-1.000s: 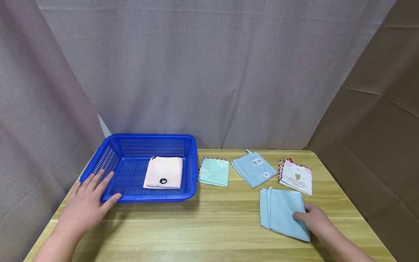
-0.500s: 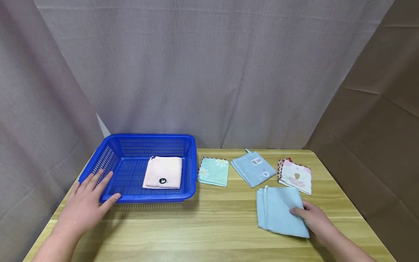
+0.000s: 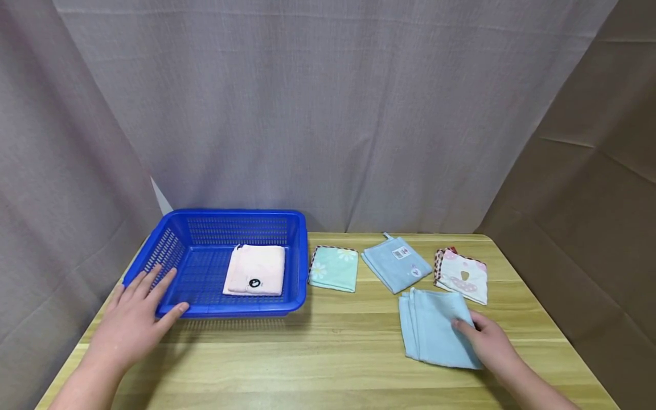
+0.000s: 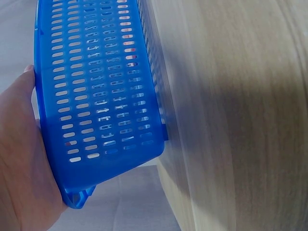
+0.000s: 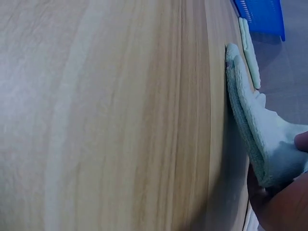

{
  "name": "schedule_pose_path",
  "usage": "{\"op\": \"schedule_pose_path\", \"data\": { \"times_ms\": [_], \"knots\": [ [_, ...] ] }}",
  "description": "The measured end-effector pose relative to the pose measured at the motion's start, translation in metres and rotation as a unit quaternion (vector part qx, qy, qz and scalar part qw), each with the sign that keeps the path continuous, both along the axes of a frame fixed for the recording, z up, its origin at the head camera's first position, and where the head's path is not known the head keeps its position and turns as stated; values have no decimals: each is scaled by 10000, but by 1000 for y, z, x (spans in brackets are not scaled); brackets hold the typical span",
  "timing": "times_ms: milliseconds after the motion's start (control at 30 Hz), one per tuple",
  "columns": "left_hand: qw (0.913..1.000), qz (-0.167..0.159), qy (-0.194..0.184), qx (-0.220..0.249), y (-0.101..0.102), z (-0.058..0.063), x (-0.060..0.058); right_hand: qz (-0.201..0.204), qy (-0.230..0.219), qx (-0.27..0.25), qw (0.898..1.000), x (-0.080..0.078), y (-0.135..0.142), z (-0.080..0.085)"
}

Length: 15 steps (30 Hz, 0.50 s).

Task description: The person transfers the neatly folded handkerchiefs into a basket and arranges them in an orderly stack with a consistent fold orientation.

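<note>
The person's right hand (image 3: 489,341) pinches the right side of a folded light blue cloth (image 3: 435,330), thumb on top and fingers underneath, at the front right of a wood-grain table (image 3: 307,364). In the right wrist view the cloth casts a shadow on the tabletop; whether its far edge touches the wood is hard to tell. The left hand (image 3: 128,324) grasps nothing: its fingers are spread and fairly straight, resting over the front left corner of a blue slotted plastic basket (image 3: 230,310), with the thumb on the front rim. Inside the basket, toward its right side, a folded pale pink cloth (image 3: 261,265) with a round black mark lies flat. Three more folded cloths lie in a row to the basket's right: a mint green cloth (image 3: 334,270) with white daisies just beside it, then a grey-blue cloth (image 3: 392,259) with a barcode label, turned at an angle, then a white cloth (image 3: 476,276) with pink patches and a checked edge, just behind the held one. Behind the table hangs a grey curtain (image 3: 328,114); a brown panel (image 3: 589,182) stands along the right.
</note>
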<state>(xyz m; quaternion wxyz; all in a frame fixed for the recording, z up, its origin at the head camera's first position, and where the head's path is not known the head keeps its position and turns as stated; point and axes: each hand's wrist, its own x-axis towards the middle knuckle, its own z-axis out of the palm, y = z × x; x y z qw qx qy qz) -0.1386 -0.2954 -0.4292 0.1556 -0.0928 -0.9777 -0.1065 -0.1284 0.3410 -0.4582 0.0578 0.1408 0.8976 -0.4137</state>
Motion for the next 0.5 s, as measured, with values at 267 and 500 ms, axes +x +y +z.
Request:
{"op": "schedule_pose_path", "data": {
  "times_ms": [267, 500],
  "knots": [
    [10000, -3, 4, -19, 0, 0, 0, 328, 117, 180, 9992, 5, -3, 6],
    [10000, 4, -27, -26, 0, 0, 0, 105, -19, -215, 9997, 4, -2, 8]
  ]
}}
